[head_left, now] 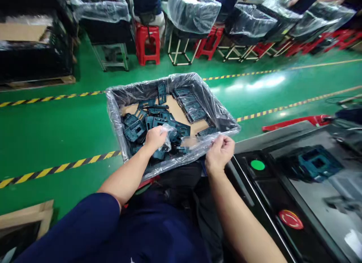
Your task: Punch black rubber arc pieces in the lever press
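A plastic-lined bin (181, 82) sits in front of me, holding many dark teal moulded plastic frames (135, 130) on a cardboard sheet (174, 111). Some frames lie in a loose heap at the left, and others stand in a neat row (189, 106) at the back right. My left hand (155, 139) is closed on a bunched piece of clear plastic film (166, 136) above the heap. My right hand (220, 153) pinches the clear liner (198, 146) at the bin's near edge. The bin's lower walls are hidden by the liner.
To my right stands a black machine (254, 187) with a green button (257, 165) and a red stop button (290, 219). A teal frame (318, 163) lies on its top. Lined bins and red stools (147, 44) stand in a row beyond the taped green floor (56, 142).
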Demonstrator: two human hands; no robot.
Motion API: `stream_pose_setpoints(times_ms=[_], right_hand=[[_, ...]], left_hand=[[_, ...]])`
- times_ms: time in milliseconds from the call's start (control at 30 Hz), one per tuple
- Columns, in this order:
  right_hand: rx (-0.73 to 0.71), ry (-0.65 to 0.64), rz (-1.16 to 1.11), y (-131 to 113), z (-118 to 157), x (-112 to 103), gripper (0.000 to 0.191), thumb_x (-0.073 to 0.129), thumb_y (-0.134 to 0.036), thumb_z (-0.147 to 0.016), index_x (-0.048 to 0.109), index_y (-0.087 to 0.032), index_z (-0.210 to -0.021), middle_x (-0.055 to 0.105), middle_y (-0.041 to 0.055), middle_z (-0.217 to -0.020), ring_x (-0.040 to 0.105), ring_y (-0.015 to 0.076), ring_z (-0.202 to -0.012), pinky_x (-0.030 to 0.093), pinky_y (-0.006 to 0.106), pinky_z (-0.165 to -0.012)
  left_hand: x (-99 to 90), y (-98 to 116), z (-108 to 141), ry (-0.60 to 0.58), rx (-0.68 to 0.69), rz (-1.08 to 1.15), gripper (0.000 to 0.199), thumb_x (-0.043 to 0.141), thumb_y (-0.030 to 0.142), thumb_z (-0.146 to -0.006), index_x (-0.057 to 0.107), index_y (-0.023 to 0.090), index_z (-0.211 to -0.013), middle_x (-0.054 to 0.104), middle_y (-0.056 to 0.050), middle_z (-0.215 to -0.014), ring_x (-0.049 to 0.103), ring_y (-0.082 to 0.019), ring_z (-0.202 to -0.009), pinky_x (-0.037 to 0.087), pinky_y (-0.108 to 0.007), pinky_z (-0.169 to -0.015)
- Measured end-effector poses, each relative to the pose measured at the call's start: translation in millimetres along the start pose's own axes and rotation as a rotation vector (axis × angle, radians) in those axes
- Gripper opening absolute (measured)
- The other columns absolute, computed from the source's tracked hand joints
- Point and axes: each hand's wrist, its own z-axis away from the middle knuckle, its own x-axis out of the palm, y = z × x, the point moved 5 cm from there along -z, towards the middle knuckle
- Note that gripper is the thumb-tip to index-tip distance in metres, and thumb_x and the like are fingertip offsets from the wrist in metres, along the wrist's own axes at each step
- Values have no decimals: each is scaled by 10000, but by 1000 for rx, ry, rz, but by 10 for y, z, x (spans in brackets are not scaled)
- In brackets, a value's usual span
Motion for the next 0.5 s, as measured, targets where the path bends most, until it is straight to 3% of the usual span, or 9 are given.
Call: stream_pose_setpoints(times_ms=[133,233,300,400,500], right_hand=[[-7,-15,-26,-96,31,-6,252,438,-447,-910,454,-196,-934,505,-21,-747,499,101,-580,445,277,-606],[-6,-104,-57,-177,181,56,245,438,-438,-918,473,-195,-923,556,16,-853,570,130,-747,479,322,-763],[3,-223,-78,-230,352,130,249,449,-432,-917,509,-190,-911,593,38,-904,588,153,-847,478,344,-829],[22,-439,-112,-297,655,244,264,464,-423,-913,570,-187,-962,641,53,-946,611,171,-899,496,347,-845],[26,-652,-184,-328,893,320,389,558,-412,-864,536,-197,-1188,633,78,-1138,612,192,-1021,495,351,-909]], left_hand=[[-63,223,72,20,247,224,216,597,323,-786,573,180,-626,581,-31,-736,551,-153,-704,437,-274,-673],[-111,498,207,-112,486,404,218,642,334,-767,564,178,-636,583,-63,-855,569,-174,-803,470,-312,-763],[-95,642,315,-217,549,509,219,658,352,-776,583,174,-674,591,-98,-1003,580,-200,-931,467,-346,-867],[15,727,451,-295,478,665,230,650,399,-805,635,170,-799,551,-126,-1226,533,-244,-1136,402,-388,-1013],[200,669,530,-325,217,857,389,613,461,-833,625,180,-1102,556,-128,-1268,529,-258,-1171,393,-404,-1033]])
